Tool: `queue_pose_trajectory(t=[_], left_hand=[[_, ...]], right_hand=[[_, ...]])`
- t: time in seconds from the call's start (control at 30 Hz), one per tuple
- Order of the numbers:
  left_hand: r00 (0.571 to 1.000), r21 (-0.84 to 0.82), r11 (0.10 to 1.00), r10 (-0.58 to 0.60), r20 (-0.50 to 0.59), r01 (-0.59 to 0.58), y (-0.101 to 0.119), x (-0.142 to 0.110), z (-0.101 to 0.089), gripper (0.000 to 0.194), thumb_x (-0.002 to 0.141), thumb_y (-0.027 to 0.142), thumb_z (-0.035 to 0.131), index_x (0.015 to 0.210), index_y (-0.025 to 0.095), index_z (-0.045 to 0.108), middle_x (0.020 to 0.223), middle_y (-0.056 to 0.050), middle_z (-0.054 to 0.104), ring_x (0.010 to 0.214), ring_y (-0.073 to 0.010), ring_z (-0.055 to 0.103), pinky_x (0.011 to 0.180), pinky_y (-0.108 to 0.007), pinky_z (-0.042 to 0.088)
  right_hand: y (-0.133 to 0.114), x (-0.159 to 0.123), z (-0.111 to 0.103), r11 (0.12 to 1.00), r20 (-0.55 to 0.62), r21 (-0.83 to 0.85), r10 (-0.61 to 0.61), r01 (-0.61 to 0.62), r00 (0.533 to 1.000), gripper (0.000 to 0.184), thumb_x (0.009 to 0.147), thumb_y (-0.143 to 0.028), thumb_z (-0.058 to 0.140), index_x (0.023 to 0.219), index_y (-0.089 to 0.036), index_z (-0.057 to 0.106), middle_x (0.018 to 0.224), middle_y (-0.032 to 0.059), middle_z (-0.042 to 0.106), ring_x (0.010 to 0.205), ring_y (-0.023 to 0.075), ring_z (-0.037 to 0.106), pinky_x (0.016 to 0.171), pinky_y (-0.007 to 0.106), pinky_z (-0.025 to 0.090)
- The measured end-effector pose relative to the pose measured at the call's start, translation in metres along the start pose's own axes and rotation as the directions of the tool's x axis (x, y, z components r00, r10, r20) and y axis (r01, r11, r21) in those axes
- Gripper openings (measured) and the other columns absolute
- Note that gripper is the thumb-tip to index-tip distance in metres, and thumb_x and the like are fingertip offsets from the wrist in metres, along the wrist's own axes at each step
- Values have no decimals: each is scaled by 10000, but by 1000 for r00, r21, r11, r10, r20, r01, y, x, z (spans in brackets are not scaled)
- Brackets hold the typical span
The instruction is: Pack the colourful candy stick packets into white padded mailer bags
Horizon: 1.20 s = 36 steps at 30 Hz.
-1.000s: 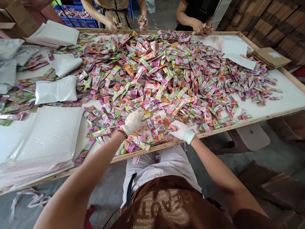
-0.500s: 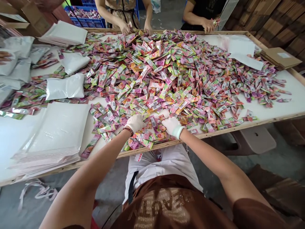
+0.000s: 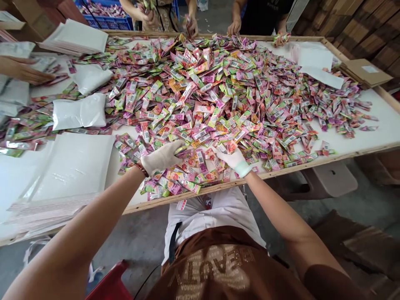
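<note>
Looking down from the head

The one camera sits on the person's head and looks forward and down. The brown shirt point(image 3: 218, 250) is very near, at the bottom. The left hand point(image 3: 163, 157) and right hand point(image 3: 233, 160) are farther off, near the middle. Past them, the surface point(image 3: 383, 121) runs to its far edge up top.

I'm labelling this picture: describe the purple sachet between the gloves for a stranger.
On the table, find the gap between the left hand and right hand. There lies the purple sachet, its barcode facing up among mostly fruit-printed neighbours.
</note>
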State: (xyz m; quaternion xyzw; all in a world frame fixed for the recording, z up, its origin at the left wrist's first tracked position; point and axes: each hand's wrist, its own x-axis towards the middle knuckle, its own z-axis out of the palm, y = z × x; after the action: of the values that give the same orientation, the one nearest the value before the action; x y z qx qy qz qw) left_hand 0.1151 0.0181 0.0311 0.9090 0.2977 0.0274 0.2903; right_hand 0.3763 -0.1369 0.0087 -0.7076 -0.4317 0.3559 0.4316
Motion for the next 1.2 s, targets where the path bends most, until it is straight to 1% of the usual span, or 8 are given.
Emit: queue_pose_trajectory(t=[0.1,0.27,0.5,0.6,0.7,0.8,1.03,1.2], left_hand=[[984,144,990,-25,179,-1,7,6,20,407,729,247,649,1135,224,643,1072,-66,703,982,-229,650,852,-287,485],[956,399,917,-112,270,-5,17,15,41,334,715,210,680,1046,168,695,1146,-156,691,1090,-322,641,907,-370,487],[997,46,997,-57,-54,59,1,0,10,180,697,345,668,774,188,625,832,-37,641,751,-184,610,683,-280,463],[963,-230,958,-212,-168,170,3,-7,-6,131,707,297,612,733,190,541,625,36,502,547,-101,443,530,-243,349],[917,-344,898,-353,-187,276,11,-7,-12,170,705,286,626,746,193,489,594,60,439,504,-73,354,486,-231,286],[938,-278,916,-330,-108,290,13,3,-9,183,714,284,648,781,190,507,626,48,485,525,-83,390,489,-226,314],[903,211,880,-427,-40,426,16,44,22,317,721,233,694,1024,158,635,1019,-125,700,907,-246,671,718,-281,510],[903,228,877,-430,-23,423,18,53,32,420,714,260,724,1113,169,632,1048,-139,711,969,-283,681,778,-313,516]], right_hand=[[10,8,19,949,5,-298,107,-100,994,341,770,-403,726,1039,-207,650,1044,74,757,951,243,705,827,336,541],[19,15,34,653,26,-753,144,-75,989,298,804,-369,698,1048,-203,656,1000,127,752,953,299,714,815,354,515],[28,17,8,930,47,-358,103,-79,994,160,755,-241,659,902,-200,709,936,58,774,876,218,718,807,302,541],[26,17,-5,981,-19,-169,96,-98,995,173,697,-234,690,858,-177,714,920,65,773,863,218,709,845,331,545],[19,17,-16,990,-27,-112,88,-91,996,163,667,-248,707,809,-169,703,855,58,759,812,217,693,813,338,548],[9,20,-19,981,11,-193,21,-19,1000,136,707,-256,686,814,-173,697,822,40,743,774,198,673,769,312,542],[-17,35,25,610,242,-780,92,137,966,236,823,-234,646,1043,-168,699,1196,149,668,851,250,700,780,354,542],[-13,34,41,478,255,-862,119,170,959,373,833,-213,636,1205,-174,630,1247,168,630,1016,303,693,836,372,538]])
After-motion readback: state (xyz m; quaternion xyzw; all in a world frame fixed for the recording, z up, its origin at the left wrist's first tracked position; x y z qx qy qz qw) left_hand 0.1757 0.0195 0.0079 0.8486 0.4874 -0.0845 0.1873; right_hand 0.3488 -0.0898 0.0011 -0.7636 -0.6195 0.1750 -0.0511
